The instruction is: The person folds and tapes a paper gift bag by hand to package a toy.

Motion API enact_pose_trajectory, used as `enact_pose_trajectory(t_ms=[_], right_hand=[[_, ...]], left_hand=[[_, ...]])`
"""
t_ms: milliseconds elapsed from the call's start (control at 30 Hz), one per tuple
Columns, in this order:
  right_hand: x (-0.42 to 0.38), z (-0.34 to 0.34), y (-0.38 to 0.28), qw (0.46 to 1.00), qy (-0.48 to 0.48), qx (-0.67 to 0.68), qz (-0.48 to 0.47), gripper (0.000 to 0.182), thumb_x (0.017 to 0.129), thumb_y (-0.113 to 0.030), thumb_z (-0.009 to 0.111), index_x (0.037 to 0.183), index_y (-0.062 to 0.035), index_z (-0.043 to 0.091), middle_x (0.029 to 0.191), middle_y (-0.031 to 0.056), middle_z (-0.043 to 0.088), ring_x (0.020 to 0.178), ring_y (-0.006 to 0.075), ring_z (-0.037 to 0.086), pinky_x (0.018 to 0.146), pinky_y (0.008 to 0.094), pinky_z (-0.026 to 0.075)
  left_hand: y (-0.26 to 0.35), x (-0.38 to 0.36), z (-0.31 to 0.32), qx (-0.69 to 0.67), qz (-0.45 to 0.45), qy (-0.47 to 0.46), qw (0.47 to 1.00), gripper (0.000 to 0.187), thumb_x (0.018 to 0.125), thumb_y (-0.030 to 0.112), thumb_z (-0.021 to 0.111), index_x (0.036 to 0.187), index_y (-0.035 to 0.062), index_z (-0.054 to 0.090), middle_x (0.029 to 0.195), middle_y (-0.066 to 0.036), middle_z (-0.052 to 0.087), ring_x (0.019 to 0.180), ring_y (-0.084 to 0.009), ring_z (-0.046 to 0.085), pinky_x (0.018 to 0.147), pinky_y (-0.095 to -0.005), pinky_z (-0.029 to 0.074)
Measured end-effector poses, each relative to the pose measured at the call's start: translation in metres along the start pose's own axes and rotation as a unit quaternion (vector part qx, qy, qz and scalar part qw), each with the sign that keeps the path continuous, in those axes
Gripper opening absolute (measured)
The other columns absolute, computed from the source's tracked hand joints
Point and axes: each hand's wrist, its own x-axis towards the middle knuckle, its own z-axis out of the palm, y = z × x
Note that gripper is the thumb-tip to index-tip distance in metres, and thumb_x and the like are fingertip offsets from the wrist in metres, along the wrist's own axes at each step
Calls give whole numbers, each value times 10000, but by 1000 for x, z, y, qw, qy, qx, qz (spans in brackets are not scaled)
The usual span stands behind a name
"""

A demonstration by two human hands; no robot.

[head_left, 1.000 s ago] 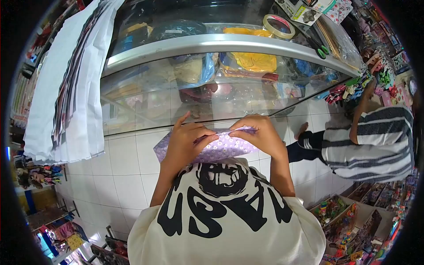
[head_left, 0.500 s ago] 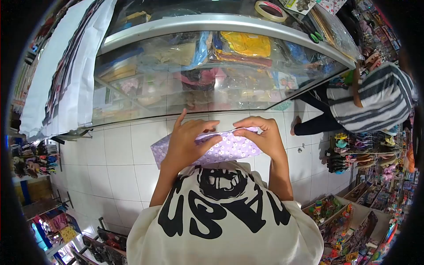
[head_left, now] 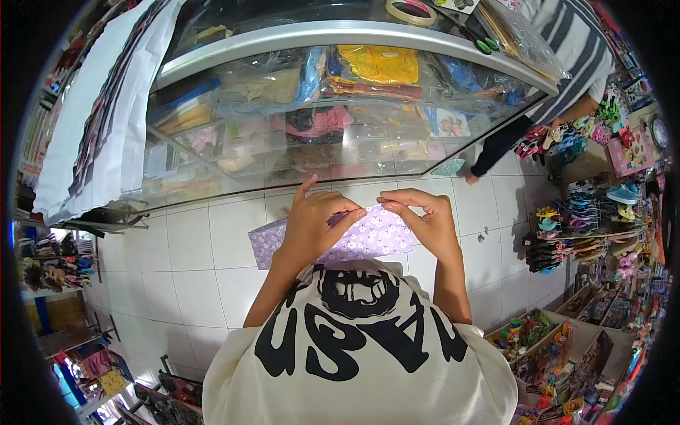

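A purple wrapped item with small white flowers (head_left: 375, 235) is in front of the white shirt, below both hands. My left hand (head_left: 316, 223) pinches its top edge between thumb and index finger, with another finger raised. My right hand (head_left: 425, 221) pinches the same edge a little to the right, thumb and index finger together. The two pinches are close but apart. Behind my left hand, part of the item is hidden; its left end (head_left: 265, 244) shows past the wrist.
A glass display case (head_left: 283, 39) with bagged goods runs across the front. On it lie a tape roll (head_left: 411, 11) and green-handled scissors (head_left: 487, 46). White paper sheets (head_left: 134, 106) hang left. Another person (head_left: 577, 53) stands right, near footwear racks (head_left: 577, 244).
Both hands have closed their fingertips on the item's top edge and moved nearer each other. The other person has moved up and away, behind the case's right end. The view has shifted slightly.
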Motion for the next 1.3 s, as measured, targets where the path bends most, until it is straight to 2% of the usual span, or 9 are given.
enact_pose_trajectory(t_ms=[200, 300, 400, 533, 567, 667, 867, 1267, 1300], right_hand=[[2, -4, -13, 999, 2, -54, -3, 169, 788, -16, 666, 957, 0, 681, 866, 106, 694, 796, 151, 663, 701, 242, 502], [8, -10, -19, 981, -5, -168, -95, 129, 777, -27, 676, 902, 6, 681, 840, 109, 680, 755, 179, 646, 660, 268, 489], [6, -25, -17, 990, -10, -124, -62, 117, 786, -51, 667, 893, -5, 657, 811, 115, 644, 709, 227, 612, 607, 309, 471], [0, -44, -16, 989, 62, -125, -56, 95, 771, -21, 673, 859, 16, 667, 792, 98, 659, 694, 184, 603, 632, 266, 454], [-2, -45, -17, 993, 60, -106, -2, 110, 763, -65, 690, 857, -11, 673, 811, 86, 660, 748, 193, 614, 727, 308, 449], [4, -40, -35, 916, 132, -356, -126, 123, 745, -131, 708, 849, -70, 681, 834, 54, 659, 827, 195, 617, 904, 378, 388], [8, -39, -35, 906, 34, -412, -95, 86, 752, -153, 687, 833, -128, 672, 824, -7, 651, 855, 176, 612, 1037, 455, 276], [15, -43, -13, 929, 23, -363, -74, 141, 826, -224, 612, 828, -83, 619, 805, 40, 621, 811, 221, 597, 888, 386, 371], [13, -48, -12, 934, 16, -351, -63, 144, 828, -227, 610, 828, -84, 619, 803, 40, 621, 811, 220, 596, 885, 386, 371]], left_hand=[[-5, 6, 8, -27, -17, 16, 999, 101, 802, 222, 663, 823, 126, 686, 744, -1, 651, 788, -164, 609, 1061, -471, 232], [-3, 13, 8, -18, 9, 18, 1000, 132, 800, 260, 667, 827, 132, 688, 785, -10, 661, 814, -177, 613, 1053, -482, 235], [-2, 18, 5, 8, 31, 35, 999, 159, 799, 279, 668, 829, 125, 689, 821, -25, 665, 836, -191, 615, 1060, -478, 231], [-15, 24, -1, -8, 31, 0, 999, 122, 772, 229, 699, 811, 114, 689, 816, -30, 666, 806, -171, 610, 1080, -497, 201], [-16, 27, 0, 1, 35, -10, 999, 131, 767, 240, 705, 796, 112, 690, 809, -29, 666, 811, -170, 613, 1081, -499, 199], [-13, 41, 6, 11, 49, -28, 998, 159, 753, 264, 718, 761, 107, 696, 784, -26, 668, 817, -165, 620, 1083, -503, 192], [-1, 61, 5, 0, 113, -28, 993, 125, 759, 232, 715, 778, 108, 708, 756, -12, 665, 765, -156, 610, 1086, -498, 187], [1, 80, 1, 56, 160, 18, 985, 135, 742, 220, 720, 813, 109, 690, 737, -5, 645, 732, -171, 598, 1098, -519, 157], [-6, 81, -4, 51, 145, -40, 987, 150, 734, 232, 727, 818, 111, 692, 751, -5, 652, 761, -177, 609, 1106, -518, 132]])
